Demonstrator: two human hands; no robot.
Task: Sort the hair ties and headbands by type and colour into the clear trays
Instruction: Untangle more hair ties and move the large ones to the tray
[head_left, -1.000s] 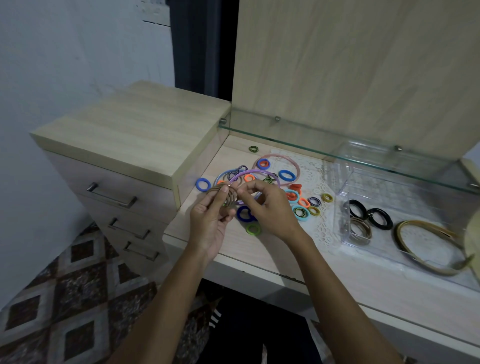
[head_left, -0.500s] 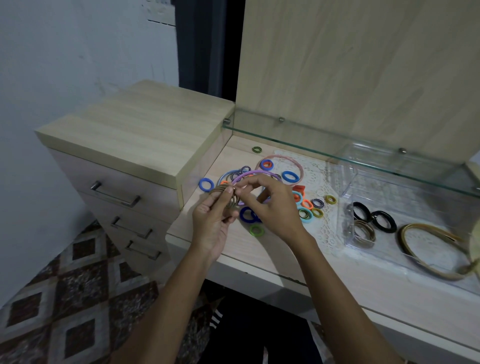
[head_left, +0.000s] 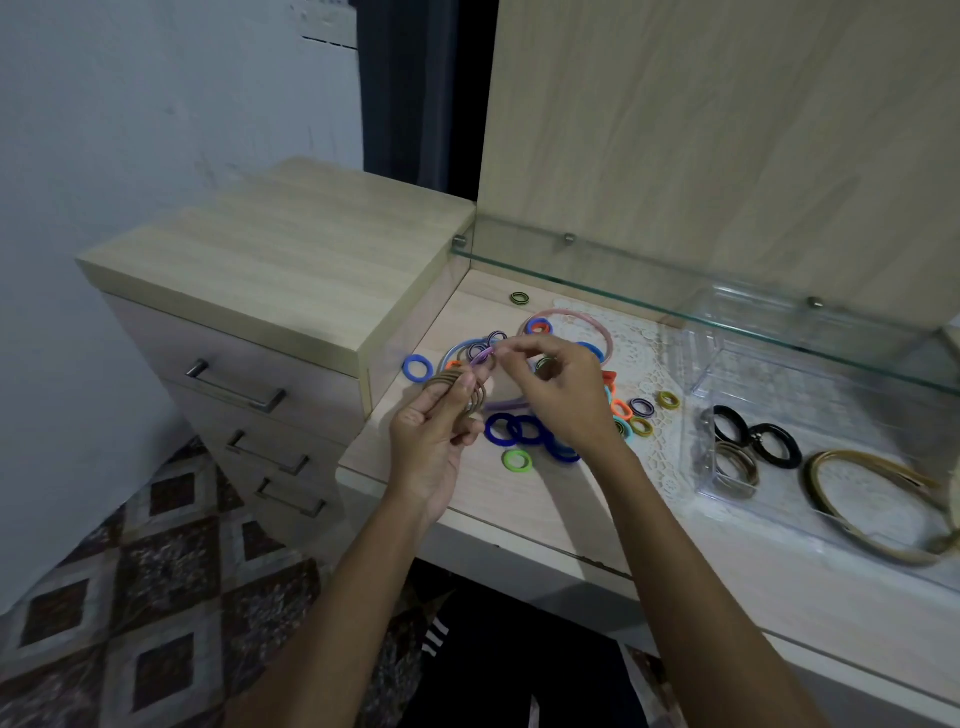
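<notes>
My left hand (head_left: 434, 431) grips a bundle of brown hair ties (head_left: 470, 392) above the desk. My right hand (head_left: 558, 395) pinches a thin tie at the purple headband (head_left: 501, 402), right beside the left fingertips. Under and around both hands lies a pile of coloured ties: dark blue rings (head_left: 514, 430), a green one (head_left: 517, 460), a light blue one (head_left: 417, 368), orange and olive ones (head_left: 668, 399). A pink headband (head_left: 576, 318) lies behind the pile. The clear tray (head_left: 727, 483) on the right holds black ties (head_left: 777, 446), brown ties (head_left: 735, 462) and a tan headband (head_left: 872, 506).
A drawer unit (head_left: 270, 291) stands higher to the left of the desk. A glass shelf (head_left: 675, 291) runs over the back of the desk. A lone olive tie (head_left: 519, 298) lies near the back wall. A white lace mat (head_left: 644, 353) lies under part of the pile.
Both hands have stayed together over the pile, the right fingers working at the ties held by the left; dark blue rings below them now show more.
</notes>
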